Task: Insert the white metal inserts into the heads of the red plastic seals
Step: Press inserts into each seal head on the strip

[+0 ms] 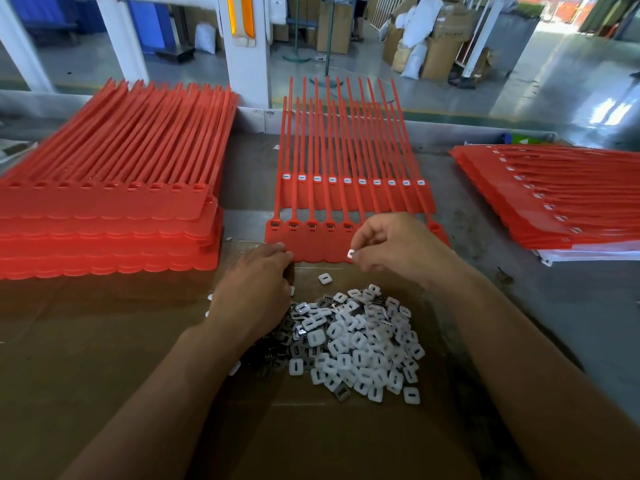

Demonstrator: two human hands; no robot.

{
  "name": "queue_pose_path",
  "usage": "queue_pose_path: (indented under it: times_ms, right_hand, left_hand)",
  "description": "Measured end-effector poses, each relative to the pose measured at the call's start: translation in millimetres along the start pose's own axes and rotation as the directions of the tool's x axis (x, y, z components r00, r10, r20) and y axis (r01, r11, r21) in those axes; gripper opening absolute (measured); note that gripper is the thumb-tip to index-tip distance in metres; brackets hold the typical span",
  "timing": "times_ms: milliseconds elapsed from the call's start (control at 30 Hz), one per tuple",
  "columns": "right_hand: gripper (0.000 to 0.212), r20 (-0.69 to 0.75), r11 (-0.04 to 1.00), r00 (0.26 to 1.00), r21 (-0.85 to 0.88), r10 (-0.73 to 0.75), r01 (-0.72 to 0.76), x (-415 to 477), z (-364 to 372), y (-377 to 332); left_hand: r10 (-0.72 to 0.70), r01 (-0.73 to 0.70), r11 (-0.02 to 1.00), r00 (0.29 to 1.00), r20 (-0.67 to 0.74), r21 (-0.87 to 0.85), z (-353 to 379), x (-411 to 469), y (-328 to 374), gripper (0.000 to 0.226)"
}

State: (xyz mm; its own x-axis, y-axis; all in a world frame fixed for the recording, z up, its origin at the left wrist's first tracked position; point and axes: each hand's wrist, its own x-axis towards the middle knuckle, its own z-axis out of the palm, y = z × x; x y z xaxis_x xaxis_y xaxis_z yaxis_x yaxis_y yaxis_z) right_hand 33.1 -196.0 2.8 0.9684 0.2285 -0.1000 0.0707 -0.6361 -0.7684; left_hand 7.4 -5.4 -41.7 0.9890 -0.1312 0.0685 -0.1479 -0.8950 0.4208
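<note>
A grey surface [485, 237] carries a brown cardboard sheet [104, 341] with a pile of white inserts [360, 341] on it. Just beyond the pile lies a strip of red seals [311, 244], its heads open. A second strip [353, 199] behind it has inserts fitted. Tall stacks of seals stand at the left [104, 209] and right [554, 202].

The right hand [398, 247] pinches one insert [351, 253] in its fingers, over the near strip. The left hand [256, 289] touches that strip's lower edge; I cannot tell whether its fingers grip it.

Beyond the surface are white posts [242, 64], a glossy floor [554, 81], boxes [334, 26] and sacks [415, 32].
</note>
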Motion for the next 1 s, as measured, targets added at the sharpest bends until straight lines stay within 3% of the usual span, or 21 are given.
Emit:
queue_pose_path:
  times_ms: [267,400,1000]
  right_hand:
    - [0.017,-0.372,0.995,0.923,0.011,0.096,-0.099,45.6,-19.7,45.7]
    - [0.009,-0.391,0.993,0.914,0.007,0.108,-0.115,54.3,-17.4,56.3]
    - [0.019,-0.392,0.993,0.919,-0.087,0.040,-0.081,54.8,-13.4,63.3]
  left_hand:
    - [0.009,-0.009,1.000,1.000,-0.006,0.003,-0.3,-0.8,0.4,0.050]
    - [0.008,-0.008,1.000,1.000,-0.013,-0.001,0.1,-0.6,0.4,0.050]
    - [0.007,-0.007,1.000,1.000,-0.016,-0.005,0.8,0.1,0.3,0.048]
